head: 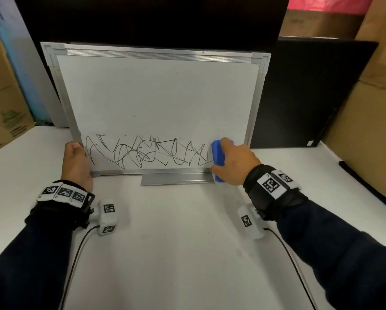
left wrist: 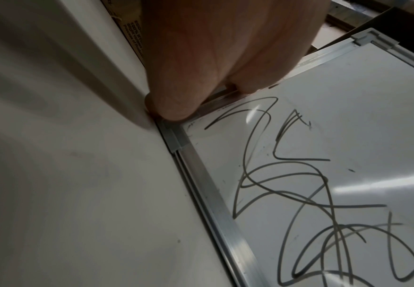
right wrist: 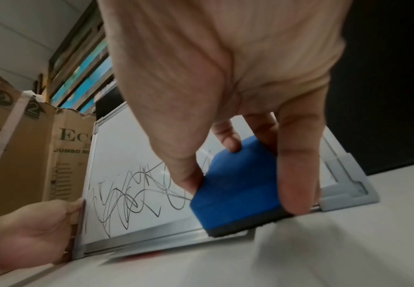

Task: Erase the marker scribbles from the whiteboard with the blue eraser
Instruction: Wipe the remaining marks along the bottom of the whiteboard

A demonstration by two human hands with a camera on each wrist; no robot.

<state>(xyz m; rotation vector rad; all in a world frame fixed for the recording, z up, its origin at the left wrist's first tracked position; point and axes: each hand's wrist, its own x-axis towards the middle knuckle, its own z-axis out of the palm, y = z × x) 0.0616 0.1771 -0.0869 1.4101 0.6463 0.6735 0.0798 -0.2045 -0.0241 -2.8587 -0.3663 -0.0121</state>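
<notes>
Sleeves: dark blue sleeves [head: 26, 265] with tagged black wrist bands are seen nearest, reaching over the white table [head: 176, 253].
Left hand: the left hand [head: 75, 162] is wrapped round the lower left edge of the aluminium-framed white whiteboard [head: 160, 90], thumb in front, probably so the leaning board is kept from sliding under pressure.
Right hand: the right hand [head: 234, 162] is curled around the blue rectangular foam eraser [head: 217, 157], thumb and fingers on opposite sides.
Eraser: its dark felt face is pressed flat to the board's lower right corner, just beside the scribbles' end.
Scribbles: the black marker scribbles [head: 147, 153] are spread along the bottom band, largely unerased.
</notes>
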